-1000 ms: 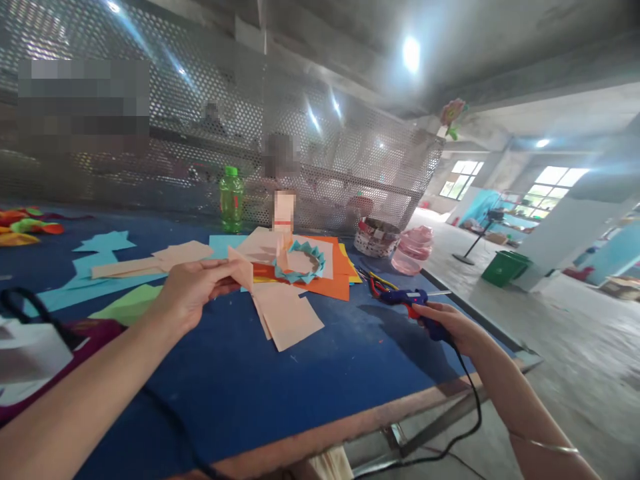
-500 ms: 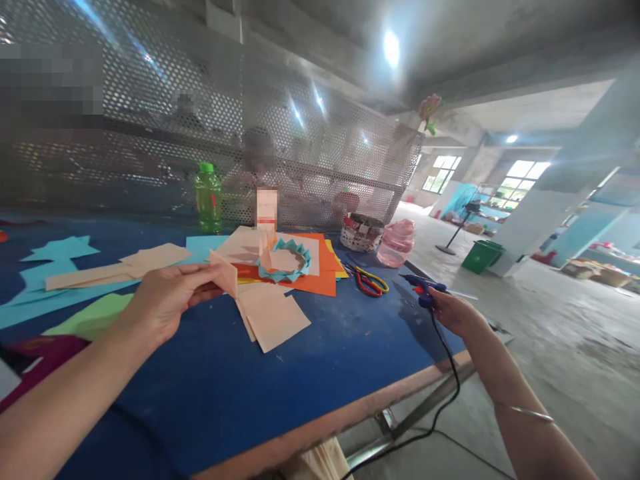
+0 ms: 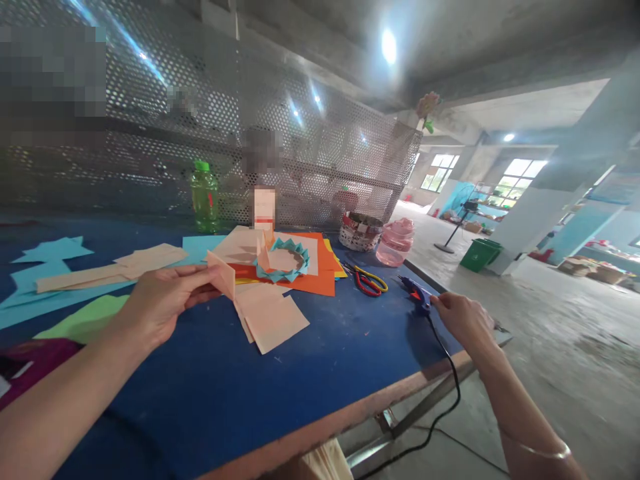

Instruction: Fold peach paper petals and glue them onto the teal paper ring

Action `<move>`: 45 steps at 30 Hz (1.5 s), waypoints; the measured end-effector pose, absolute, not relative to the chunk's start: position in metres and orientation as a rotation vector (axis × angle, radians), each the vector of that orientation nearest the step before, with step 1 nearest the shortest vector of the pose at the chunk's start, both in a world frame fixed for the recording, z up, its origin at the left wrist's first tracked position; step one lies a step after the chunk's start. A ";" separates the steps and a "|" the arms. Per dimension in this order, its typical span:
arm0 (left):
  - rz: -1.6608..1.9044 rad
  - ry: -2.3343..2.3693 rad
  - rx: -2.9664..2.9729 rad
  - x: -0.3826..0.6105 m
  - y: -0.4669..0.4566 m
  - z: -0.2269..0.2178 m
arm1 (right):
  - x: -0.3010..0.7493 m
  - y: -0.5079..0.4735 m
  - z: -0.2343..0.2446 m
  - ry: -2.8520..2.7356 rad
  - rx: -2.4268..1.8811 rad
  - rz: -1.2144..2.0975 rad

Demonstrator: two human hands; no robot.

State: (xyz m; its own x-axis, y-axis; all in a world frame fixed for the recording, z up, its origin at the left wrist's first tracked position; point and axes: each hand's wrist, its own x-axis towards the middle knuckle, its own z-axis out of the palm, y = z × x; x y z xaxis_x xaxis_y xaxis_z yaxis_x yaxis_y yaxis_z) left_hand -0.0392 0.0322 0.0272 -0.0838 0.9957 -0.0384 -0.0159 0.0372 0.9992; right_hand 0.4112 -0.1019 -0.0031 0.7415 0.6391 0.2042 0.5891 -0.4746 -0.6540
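Observation:
My left hand [image 3: 163, 300] is closed, pinching the edge of a folded peach paper piece [image 3: 223, 275] that stands up above the table. Just right of it lie joined peach paper squares [image 3: 277, 323]. At the right my right hand [image 3: 465, 317] has its fingers closed at the rear end of a blue glue gun [image 3: 417, 295], its nozzle pointing up-left and a black cord hanging from it. The fingers hide the gun's back end. Between the hands, a ring of folded teal paper [image 3: 284, 261] with peach paper at its left side rests on stacked sheets.
Red-and-yellow-handled pliers [image 3: 370, 281] lie left of the glue gun. Behind are a woven basket [image 3: 359, 232], a pink bottle [image 3: 395, 241] and a green bottle [image 3: 204, 199]. Orange sheets [image 3: 325, 283], blue paper [image 3: 55, 249] and green paper [image 3: 83, 317] lie about. A perforated metal screen [image 3: 310, 153] closes off the back.
My right hand has shifted back along the glue gun to its rear end, covering the clear stick that stuck out there. The gun has tilted and dropped slightly. My left hand keeps its pinch.

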 end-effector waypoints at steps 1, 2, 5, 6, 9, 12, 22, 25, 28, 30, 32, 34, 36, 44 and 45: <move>1.243 1.271 1.097 -0.039 0.033 0.026 | 0.399 -0.098 0.001 -1.094 -2.249 -0.099; 1.236 1.258 1.056 -0.040 0.033 0.025 | 0.385 -0.092 0.005 -1.274 -2.223 -0.189; 1.234 1.231 1.020 -0.040 0.033 0.024 | 0.335 -0.060 0.011 -1.798 -1.841 -0.073; 1.242 1.226 1.022 -0.040 0.033 0.024 | 0.318 -0.046 0.011 -1.884 -1.734 -0.047; 1.264 1.206 1.030 -0.041 0.032 0.024 | 0.275 -0.005 0.007 -2.092 -1.488 -0.008; 1.272 1.184 1.046 -0.043 0.031 0.026 | 0.246 0.030 0.001 -2.256 -1.360 -0.019; 1.304 1.160 1.100 -0.046 0.032 0.025 | 0.206 0.072 -0.019 -2.365 -1.384 -0.219; 1.309 1.176 1.103 -0.048 0.033 0.024 | 0.196 0.078 -0.022 -2.357 -1.375 -0.244; 1.316 1.164 1.103 -0.048 0.032 0.026 | 0.189 0.085 -0.024 -2.369 -1.372 -0.258; 1.323 1.155 1.098 -0.047 0.031 0.027 | 0.186 0.087 -0.024 -2.379 -1.369 -0.275; 1.334 1.150 1.099 -0.047 0.030 0.029 | 0.183 0.085 -0.021 -2.390 -1.350 -0.298; 1.355 1.127 1.107 -0.049 0.028 0.033 | 0.180 0.076 -0.016 -2.411 -1.289 -0.355; 1.401 1.078 1.114 -0.051 0.025 0.039 | 0.176 0.061 -0.010 -2.445 -1.157 -0.502; 1.604 0.880 1.200 -0.052 0.000 0.065 | 0.164 -0.027 -0.008 -2.605 -0.763 -0.663; 1.605 0.886 1.229 -0.048 -0.004 0.064 | 0.165 -0.034 -0.010 -2.610 -0.771 -0.639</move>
State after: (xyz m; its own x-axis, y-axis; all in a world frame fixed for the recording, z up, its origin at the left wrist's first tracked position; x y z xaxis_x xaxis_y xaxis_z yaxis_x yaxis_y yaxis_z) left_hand -0.0479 -0.0038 0.0645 -0.0996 0.9413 0.3225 -0.2289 -0.3371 0.9132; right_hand 0.1649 -0.0342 -0.0103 -0.7932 0.4220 0.4390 0.5772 0.7509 0.3209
